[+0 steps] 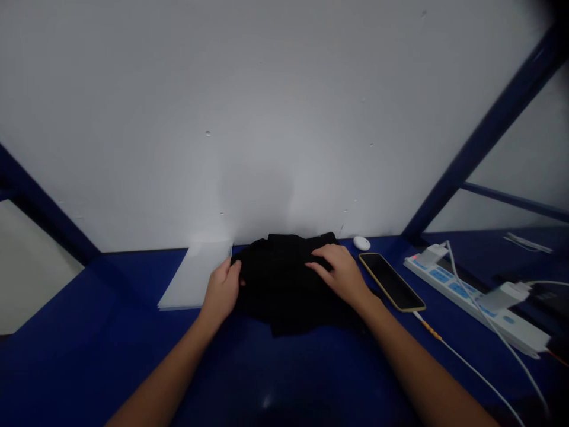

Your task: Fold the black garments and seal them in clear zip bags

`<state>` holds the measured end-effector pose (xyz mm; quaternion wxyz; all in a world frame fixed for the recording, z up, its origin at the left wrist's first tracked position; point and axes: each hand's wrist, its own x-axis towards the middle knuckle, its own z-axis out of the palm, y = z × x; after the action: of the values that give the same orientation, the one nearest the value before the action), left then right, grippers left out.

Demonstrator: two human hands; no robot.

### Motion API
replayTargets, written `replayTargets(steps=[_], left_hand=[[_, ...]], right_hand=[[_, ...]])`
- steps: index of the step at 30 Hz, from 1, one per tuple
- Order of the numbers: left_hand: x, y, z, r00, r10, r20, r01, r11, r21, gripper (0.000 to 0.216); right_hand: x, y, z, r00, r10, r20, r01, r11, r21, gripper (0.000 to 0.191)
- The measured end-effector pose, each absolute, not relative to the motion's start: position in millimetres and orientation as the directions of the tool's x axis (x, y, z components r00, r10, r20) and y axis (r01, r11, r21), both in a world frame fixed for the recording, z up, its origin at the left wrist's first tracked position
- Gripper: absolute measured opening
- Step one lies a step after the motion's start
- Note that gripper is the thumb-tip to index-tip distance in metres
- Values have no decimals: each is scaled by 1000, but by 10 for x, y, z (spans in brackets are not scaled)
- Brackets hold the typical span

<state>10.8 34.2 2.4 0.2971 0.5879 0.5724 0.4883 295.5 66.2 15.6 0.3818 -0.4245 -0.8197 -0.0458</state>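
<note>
1. Two bare forearms reach in from the near edge over the dark blue surface (133, 332).
2. The left hand (222, 290) sits at the left edge of the black folded garment (280, 290), thumb on the cloth and fingers loosely curled; I cannot tell whether its grip pinches the fabric.
3. The right hand (340, 273) lies palm down on the garment's right half, fingers spread, its grip released.
4. The garment lies mid-surface, close to the wall, with its long axis running left to right along the wall; a loose flap points toward the person.
5. To its right lie a yellow-cased phone (391, 281), angled and plugged into a cable, and a white power strip (471, 299).
6. Left of it, a stack of white sheets (193, 276).
7. Farther back are a small white round object (361, 243) and the white wall (267, 118).
</note>
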Motion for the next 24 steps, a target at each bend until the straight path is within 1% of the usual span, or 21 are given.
replayTargets(steps=[2, 3, 4, 5, 7, 11, 12, 13, 15, 17, 18, 21, 22, 24], left_hand=[[35, 351, 22, -109, 938, 329, 652, -182, 736, 40], [-1, 359, 27, -95, 932, 351, 745, -167, 646, 43], [-34, 370, 33, -92, 929, 357, 806, -141, 574, 46], [-64, 382, 41, -93, 931, 354, 841, -116, 528, 47], [-110, 403, 56, -83, 933, 351, 858, -112, 500, 46], [-150, 418, 84, -56, 912, 405, 836, -179, 519, 34], [-153, 416, 89, -65, 905, 421, 833, -183, 522, 32], [-156, 413, 93, -74, 898, 433, 831, -184, 526, 30], [-169, 412, 97, -81, 890, 448, 830, -189, 524, 29], [-196, 421, 91, -77, 885, 459, 844, -188, 503, 31], [-216, 430, 83, -75, 883, 464, 855, -183, 486, 32], [-289, 477, 40, -73, 861, 504, 904, -156, 398, 33], [-313, 496, 20, -63, 850, 523, 924, -148, 352, 33], [-353, 535, -24, -25, 832, 555, 960, -135, 246, 33]], right_hand=[[2939, 694, 112, -343, 684, 644, 765, 601, -231, 19], [2924, 695, 101, -320, 692, 647, 783, 578, -230, 21], [2904, 686, 97, -301, 698, 650, 793, 562, -235, 24], [2880, 669, 96, -298, 704, 645, 794, 558, -241, 27], [2827, 629, 90, -339, 717, 609, 779, 577, -246, 31], [2760, 615, -22, -416, 767, 488, 776, 579, -249, 52], [2759, 631, -64, -428, 781, 455, 781, 573, -250, 53], [2765, 650, -103, -441, 791, 424, 783, 570, -250, 49], [2783, 687, -148, -464, 793, 394, 777, 578, -249, 26], [2802, 706, -132, -467, 775, 426, 761, 597, -253, 6], [2810, 705, -102, -456, 760, 462, 751, 608, -259, 1], [2839, 672, 30, -402, 714, 574, 701, 643, -309, 5], [2853, 651, 74, -376, 718, 586, 683, 642, -349, 5], [2884, 593, 151, -323, 762, 561, 652, 609, -452, 8]])
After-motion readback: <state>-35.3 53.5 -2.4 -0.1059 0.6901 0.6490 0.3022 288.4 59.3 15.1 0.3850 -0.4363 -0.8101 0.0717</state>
